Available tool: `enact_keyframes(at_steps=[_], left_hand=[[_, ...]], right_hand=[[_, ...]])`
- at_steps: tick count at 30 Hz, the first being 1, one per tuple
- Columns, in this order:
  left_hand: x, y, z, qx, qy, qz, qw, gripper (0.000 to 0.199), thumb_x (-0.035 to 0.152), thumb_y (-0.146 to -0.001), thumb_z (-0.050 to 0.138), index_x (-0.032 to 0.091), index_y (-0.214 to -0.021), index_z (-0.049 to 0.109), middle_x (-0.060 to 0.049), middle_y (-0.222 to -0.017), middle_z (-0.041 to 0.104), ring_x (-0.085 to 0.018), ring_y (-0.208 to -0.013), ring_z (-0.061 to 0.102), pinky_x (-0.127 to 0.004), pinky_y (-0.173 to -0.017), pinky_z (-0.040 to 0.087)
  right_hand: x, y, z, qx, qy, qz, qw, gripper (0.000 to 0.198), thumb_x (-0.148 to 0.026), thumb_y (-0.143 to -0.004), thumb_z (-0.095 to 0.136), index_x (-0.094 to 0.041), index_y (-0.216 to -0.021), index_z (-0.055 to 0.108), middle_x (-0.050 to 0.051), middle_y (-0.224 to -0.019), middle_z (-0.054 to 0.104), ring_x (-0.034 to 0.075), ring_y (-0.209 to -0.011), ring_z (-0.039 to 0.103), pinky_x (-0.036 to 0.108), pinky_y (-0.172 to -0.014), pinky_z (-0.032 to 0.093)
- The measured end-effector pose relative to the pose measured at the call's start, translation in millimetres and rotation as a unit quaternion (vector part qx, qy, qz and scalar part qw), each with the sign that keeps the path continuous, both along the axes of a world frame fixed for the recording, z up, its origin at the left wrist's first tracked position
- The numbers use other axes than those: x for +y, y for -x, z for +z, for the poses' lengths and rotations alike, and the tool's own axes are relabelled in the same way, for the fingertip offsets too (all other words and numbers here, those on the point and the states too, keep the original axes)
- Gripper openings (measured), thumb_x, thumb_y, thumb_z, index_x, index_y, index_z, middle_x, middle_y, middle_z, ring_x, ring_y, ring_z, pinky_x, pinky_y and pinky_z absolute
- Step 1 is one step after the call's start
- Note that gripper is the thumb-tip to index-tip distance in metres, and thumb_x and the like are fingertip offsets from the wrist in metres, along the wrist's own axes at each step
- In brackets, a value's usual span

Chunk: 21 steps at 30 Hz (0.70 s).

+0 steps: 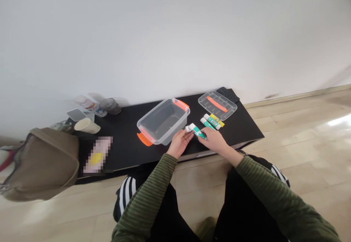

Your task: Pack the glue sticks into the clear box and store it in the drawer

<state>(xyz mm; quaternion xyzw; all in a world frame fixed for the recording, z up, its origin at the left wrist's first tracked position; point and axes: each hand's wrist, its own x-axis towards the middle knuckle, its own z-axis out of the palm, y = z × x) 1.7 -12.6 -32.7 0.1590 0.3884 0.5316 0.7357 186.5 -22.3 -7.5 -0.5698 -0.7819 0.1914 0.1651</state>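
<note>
My right hand (215,141) grips a green and white glue stick (196,130) by its lower end, over the front of the black table. Close to its upper end is my left hand (178,143), fingers curled around a small white cylinder (188,129); most of that piece is hidden, so I cannot tell whether it is a cap or another glue stick. Beyond my right hand lie two more green and white glue sticks (212,121) and a yellow one (217,120), side by side. Left of my hands stands an open clear plastic box (149,136) with orange latches.
The box's clear lid (203,103) with its orange handle lies at the back right, against a dark dotted item (231,95). Leftward are a paper cup (87,126), a bottle (91,107), a grey cup-like object (110,105) and a brown bag (52,161). A wall rises behind the table.
</note>
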Motion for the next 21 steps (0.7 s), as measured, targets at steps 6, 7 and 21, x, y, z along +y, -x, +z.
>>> enact_keyframes(at_steps=[6,7,21], left_hand=[[-1,-1,5.4,0.017,-0.016,0.009,1.000,0.012,0.021,-0.078,0.073,0.014,-0.084,0.064,-0.006,-0.090,0.074,-0.016,-0.087,0.070,-0.039,-0.100,0.051],[-1,-1,5.8,0.025,-0.018,0.009,0.999,0.013,0.021,-0.078,0.074,0.015,-0.084,0.064,-0.006,-0.089,0.073,-0.016,-0.086,0.070,-0.039,-0.099,0.051],[-8,-2,12.8,0.078,-0.084,-0.063,0.991,0.028,0.032,-0.077,0.077,0.015,-0.095,0.064,-0.004,-0.092,0.069,-0.016,-0.090,0.068,-0.039,-0.100,0.049]], right_hand=[[-3,-6,4,-0.003,-0.013,0.007,1.000,0.026,-0.034,-0.089,0.058,-0.023,-0.112,0.064,0.007,-0.112,0.064,0.018,-0.091,0.063,0.026,-0.075,0.046],[-3,-8,5,-0.002,-0.017,0.006,1.000,0.028,-0.034,-0.089,0.058,-0.024,-0.114,0.064,0.006,-0.114,0.063,0.018,-0.092,0.062,0.026,-0.074,0.046],[-2,-18,11,0.002,-0.045,0.021,0.999,0.034,-0.031,-0.093,0.055,-0.027,-0.126,0.061,0.006,-0.117,0.064,0.020,-0.112,0.056,0.029,-0.090,0.046]])
